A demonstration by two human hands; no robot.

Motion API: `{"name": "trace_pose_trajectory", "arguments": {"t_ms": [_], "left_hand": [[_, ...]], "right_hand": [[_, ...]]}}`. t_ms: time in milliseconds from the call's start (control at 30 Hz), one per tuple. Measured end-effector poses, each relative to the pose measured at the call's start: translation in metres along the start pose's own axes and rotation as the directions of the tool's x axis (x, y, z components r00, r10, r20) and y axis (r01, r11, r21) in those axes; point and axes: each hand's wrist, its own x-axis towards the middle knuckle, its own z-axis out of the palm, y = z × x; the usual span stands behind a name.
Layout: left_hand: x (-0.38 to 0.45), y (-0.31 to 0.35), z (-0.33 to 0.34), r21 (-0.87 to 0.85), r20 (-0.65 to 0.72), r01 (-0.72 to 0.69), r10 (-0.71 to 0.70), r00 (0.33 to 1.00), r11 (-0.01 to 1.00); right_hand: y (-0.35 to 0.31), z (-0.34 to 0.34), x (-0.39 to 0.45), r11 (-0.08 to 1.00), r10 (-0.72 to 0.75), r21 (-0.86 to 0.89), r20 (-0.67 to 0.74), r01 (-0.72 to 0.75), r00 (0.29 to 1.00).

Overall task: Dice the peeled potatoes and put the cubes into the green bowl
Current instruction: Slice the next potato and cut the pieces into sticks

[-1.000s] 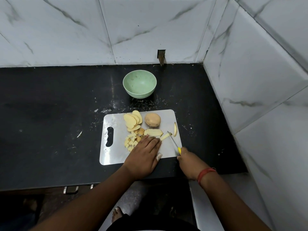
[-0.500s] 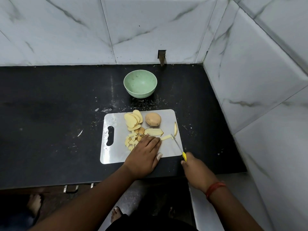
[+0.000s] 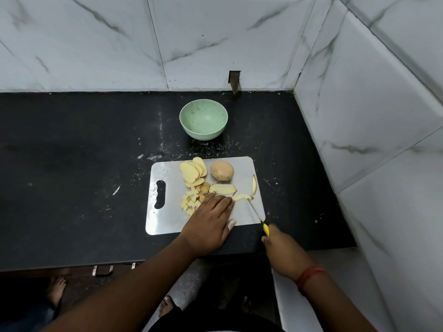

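Note:
A steel cutting board (image 3: 167, 221) lies on the black counter. On it are a whole potato (image 3: 222, 170), a stack of potato slices (image 3: 193, 171), a flat slice (image 3: 223, 189), a pile of small cubes (image 3: 191, 202), a cut strip (image 3: 242, 197) and a thin sliver (image 3: 254, 185). My left hand (image 3: 209, 220) rests flat on the board, fingertips touching the cubes and the strip's left end. My right hand (image 3: 284, 252) grips a yellow-handled knife (image 3: 257, 215), its tip at the strip. The green bowl (image 3: 203, 119) stands beyond the board with nothing in it.
Marble-tiled walls close off the back and right of the counter (image 3: 72, 164). White crumbs lie scattered between the bowl and the board. A drawer handle (image 3: 103, 270) shows below the counter's front edge, and bare feet on the floor.
My right hand has drawn back toward me and to the right with the knife. The left hand stays on the board.

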Motion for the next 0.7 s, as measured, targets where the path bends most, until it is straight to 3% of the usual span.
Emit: {"name": "trace_pose_trajectory", "arguments": {"t_ms": [267,533,700], "left_hand": [[0.000,0.000,0.001,0.005,-0.001,-0.001,0.001,1.000,1.000],[0.001,-0.001,0.002,-0.029,-0.015,0.001,-0.002,1.000,1.000],[0.001,0.000,0.000,-0.025,-0.008,0.000,0.000,1.000,1.000]], "right_hand": [[-0.021,0.003,0.016,0.997,0.003,-0.077,0.037,0.000,0.999],[-0.004,0.001,0.000,0.999,-0.041,0.021,-0.008,0.041,0.999],[-0.020,0.006,0.016,0.997,-0.040,-0.060,0.019,0.041,0.999]]}}
